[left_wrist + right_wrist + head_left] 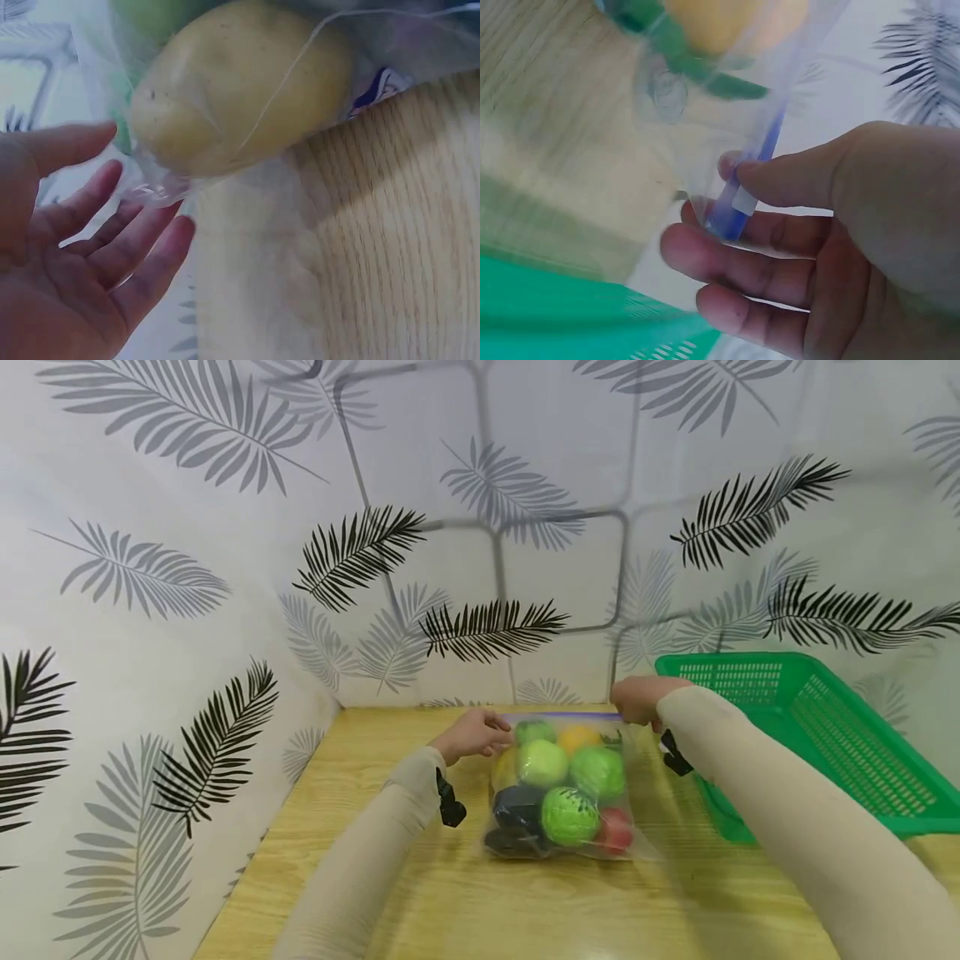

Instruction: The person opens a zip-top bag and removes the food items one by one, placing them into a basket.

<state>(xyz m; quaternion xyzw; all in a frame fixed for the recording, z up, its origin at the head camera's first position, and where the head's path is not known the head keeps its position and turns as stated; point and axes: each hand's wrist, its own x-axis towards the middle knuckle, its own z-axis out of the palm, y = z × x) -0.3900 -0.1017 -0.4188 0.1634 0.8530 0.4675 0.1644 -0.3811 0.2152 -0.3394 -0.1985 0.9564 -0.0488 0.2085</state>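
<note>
A clear zip bag [558, 789] stands on the table, filled with several fruit- and vegetable-like items. Among them are a potato [240, 90], a light green round one [543, 764], a patterned green one [570, 817], a red one [615, 832] and a dark one [517, 807]. My right hand [647, 699] pinches the bag's top right corner. There, the right wrist view shows the blue zip strip [771, 139] and its whitish slider [744, 201] at the thumb and fingers. Beside the top left corner is my left hand [472, 735], fingers loosely spread, with no pinch on the plastic.
A green plastic basket [813, 672] with perforated walls stands to the right, behind my right forearm. The wooden table [465, 902] reaches back to a feather-patterned cloth [495, 568] that hangs behind and along the left.
</note>
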